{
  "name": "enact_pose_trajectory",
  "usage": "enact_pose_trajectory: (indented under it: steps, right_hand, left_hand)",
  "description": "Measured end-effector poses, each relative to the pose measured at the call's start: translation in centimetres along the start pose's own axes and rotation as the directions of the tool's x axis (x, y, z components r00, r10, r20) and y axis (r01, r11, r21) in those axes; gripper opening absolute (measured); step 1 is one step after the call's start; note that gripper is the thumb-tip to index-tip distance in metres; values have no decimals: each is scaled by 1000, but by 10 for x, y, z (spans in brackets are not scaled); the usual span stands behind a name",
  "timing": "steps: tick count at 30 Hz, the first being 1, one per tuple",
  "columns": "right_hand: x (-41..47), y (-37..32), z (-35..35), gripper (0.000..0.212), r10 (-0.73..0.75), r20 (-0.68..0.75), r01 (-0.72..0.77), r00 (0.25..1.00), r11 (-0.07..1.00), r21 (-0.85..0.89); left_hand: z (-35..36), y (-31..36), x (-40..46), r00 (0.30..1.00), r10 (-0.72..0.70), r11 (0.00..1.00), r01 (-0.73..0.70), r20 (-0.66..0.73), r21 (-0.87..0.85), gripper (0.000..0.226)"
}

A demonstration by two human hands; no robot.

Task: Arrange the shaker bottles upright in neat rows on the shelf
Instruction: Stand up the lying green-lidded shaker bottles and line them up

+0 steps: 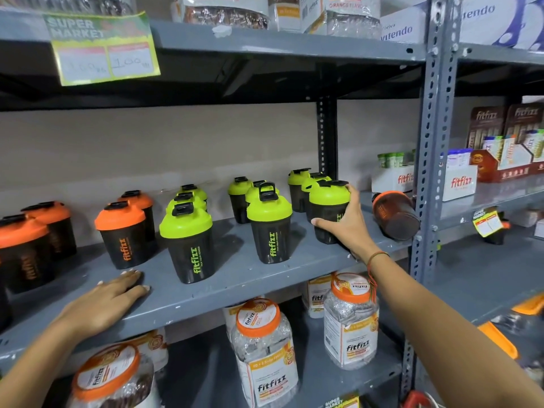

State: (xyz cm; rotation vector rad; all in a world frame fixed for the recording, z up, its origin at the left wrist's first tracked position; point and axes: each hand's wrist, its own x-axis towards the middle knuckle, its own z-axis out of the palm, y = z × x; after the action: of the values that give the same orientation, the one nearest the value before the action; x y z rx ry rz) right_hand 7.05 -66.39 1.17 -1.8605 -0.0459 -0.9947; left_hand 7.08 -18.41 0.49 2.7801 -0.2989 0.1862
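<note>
Right hand (346, 223) wraps its grip around the dark body of a green-lidded shaker bottle (328, 210), thumb to the left, fingers curled over the lid's right edge. That bottle stands upright at the front of the rightmost green column, on the grey metal shelf (235, 278). Two more green-lidded bottles (300, 187) stand directly behind it in the same column.

Left hand (103, 304) lies flat and open on the shelf's front edge, holding nothing, just in front of the orange-lidded bottles.

Moving left along the shelf, a middle green column (269, 222) and a left green column (188, 240) each run front to back, all upright, labels facing forward. Further left stand orange-lidded bottles (122, 234) in rows, also upright.

To the right of the held bottle, one orange-lidded bottle (394, 214) lies on its side near the perforated upright post (432, 172), its base facing outward.

Judged from this, the step in hand is settling the front bottle of the right green column into line. The toppled orange bottle appears to be the main piece left. The next move likely calls for releasing the green bottle once it sits square, then reaching right to stand the fallen one upright and carry it to the orange rows.
</note>
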Motion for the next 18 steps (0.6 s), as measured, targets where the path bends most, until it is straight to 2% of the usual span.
enact_pose_trajectory:
  steps: [9,11,13,15,16,18]
  right_hand:
    - [-7,-11,-9,116,0,27,2,1000,999,-52]
    - [-9,-24,-17,99,-46,-70,45,997,999,-8]
    - [-4,-38,-27,74,-123,-285,125,951,992,-12]
    - [8,-50,-42,57,-195,-456,140,869,979,-150]
    - [15,-54,-52,53,-209,-474,96,855,963,-253]
    - [33,-52,-71,54,-115,-375,-90,920,869,-487]
  left_hand:
    - [1,-8,5,1000,14,1000,-15,20,1,54]
    - [3,-10,7,1000,22,1000,-22,16,-2,55]
    - [4,-12,8,999,32,999,-32,4,-9,55]
    - [4,-13,9,999,39,999,-39,1,-8,55]
    - [5,-13,9,999,41,999,-41,2,-4,55]
    - [5,-13,9,999,43,999,-43,0,1,55]
